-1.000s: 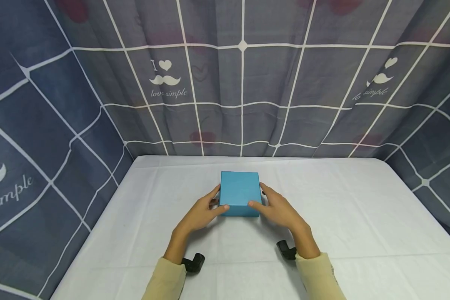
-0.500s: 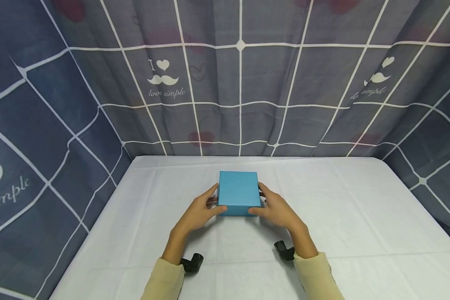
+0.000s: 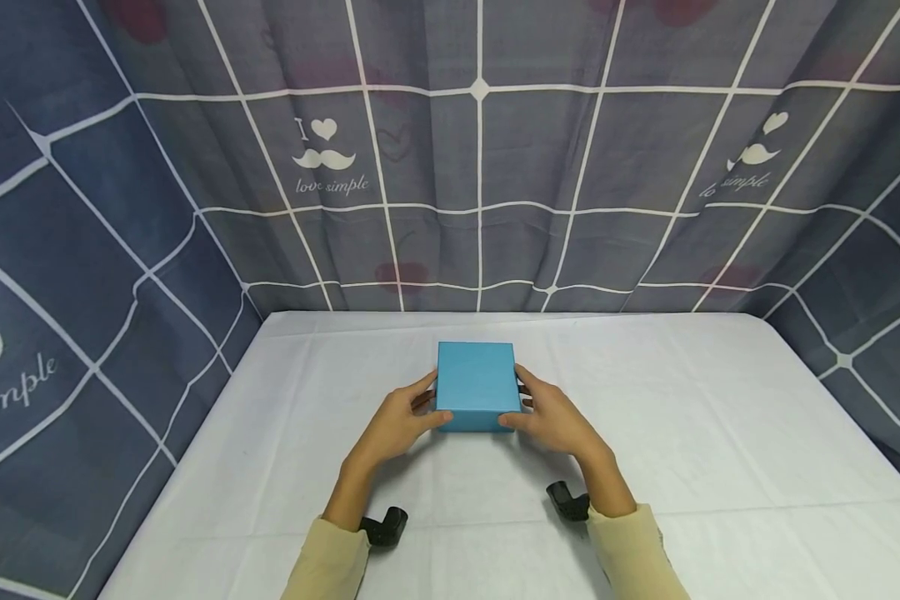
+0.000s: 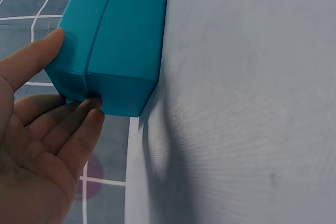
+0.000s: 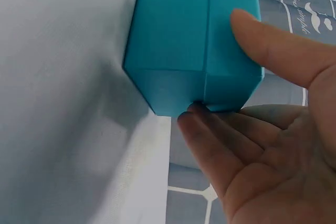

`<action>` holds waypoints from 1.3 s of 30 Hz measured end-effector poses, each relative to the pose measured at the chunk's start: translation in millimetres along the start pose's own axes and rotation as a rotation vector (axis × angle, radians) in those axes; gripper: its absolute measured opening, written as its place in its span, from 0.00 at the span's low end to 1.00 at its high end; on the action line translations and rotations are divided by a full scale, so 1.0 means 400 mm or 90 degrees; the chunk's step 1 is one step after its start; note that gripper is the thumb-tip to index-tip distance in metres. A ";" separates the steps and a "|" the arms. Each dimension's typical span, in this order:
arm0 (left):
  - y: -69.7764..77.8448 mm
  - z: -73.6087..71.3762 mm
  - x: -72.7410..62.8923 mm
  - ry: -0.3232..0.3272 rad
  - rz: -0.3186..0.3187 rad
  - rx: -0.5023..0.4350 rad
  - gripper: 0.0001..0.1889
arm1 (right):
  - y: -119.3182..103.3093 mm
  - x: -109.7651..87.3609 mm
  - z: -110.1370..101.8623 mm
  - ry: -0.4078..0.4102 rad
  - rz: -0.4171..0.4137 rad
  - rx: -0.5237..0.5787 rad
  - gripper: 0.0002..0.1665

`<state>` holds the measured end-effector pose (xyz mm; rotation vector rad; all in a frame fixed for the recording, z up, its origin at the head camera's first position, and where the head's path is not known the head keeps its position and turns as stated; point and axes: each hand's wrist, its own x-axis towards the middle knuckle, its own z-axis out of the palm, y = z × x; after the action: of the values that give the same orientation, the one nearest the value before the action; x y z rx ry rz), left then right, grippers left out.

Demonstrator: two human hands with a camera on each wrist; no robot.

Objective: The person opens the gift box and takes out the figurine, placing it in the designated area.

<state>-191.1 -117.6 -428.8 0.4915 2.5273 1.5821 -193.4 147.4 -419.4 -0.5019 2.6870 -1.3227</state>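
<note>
A square blue box (image 3: 477, 375) sits on the white cloth, its lid seam running around the sides in both wrist views. My left hand (image 3: 392, 428) holds its left side, with the thumb on the front face near the corner and the fingertips at the side by the seam. On the opposite side my right hand (image 3: 561, 418) grips the box likewise, thumb pressed on the front of the lid part. In the left wrist view the lower fingertips touch the box (image 4: 126, 30) near the seam. The lid looks closed, so the inside is hidden.
White cloth (image 3: 690, 433) covers the table. Grey curtains (image 3: 435, 175) with white grid lines stand behind it and at both sides. Black wrist mounts (image 3: 385, 527) stick out inward beside both forearms.
The box stays closed on the cloth between both hands. The right thumb and several fingertips have shifted slightly on its sides, and the whole head view has drifted a little.
</note>
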 end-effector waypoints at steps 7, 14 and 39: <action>0.004 0.002 0.001 0.008 -0.007 0.013 0.40 | -0.006 0.000 0.000 -0.003 0.000 0.024 0.52; 0.013 -0.001 -0.005 0.009 -0.012 0.023 0.40 | -0.009 0.000 0.002 -0.002 0.008 0.022 0.51; 0.065 -0.025 -0.008 0.051 -0.009 0.015 0.38 | -0.051 -0.008 -0.029 0.025 -0.018 0.082 0.48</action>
<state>-185.4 -116.8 -401.3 0.4199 2.6037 1.6005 -188.1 145.8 -396.5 -0.5064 2.6119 -1.5163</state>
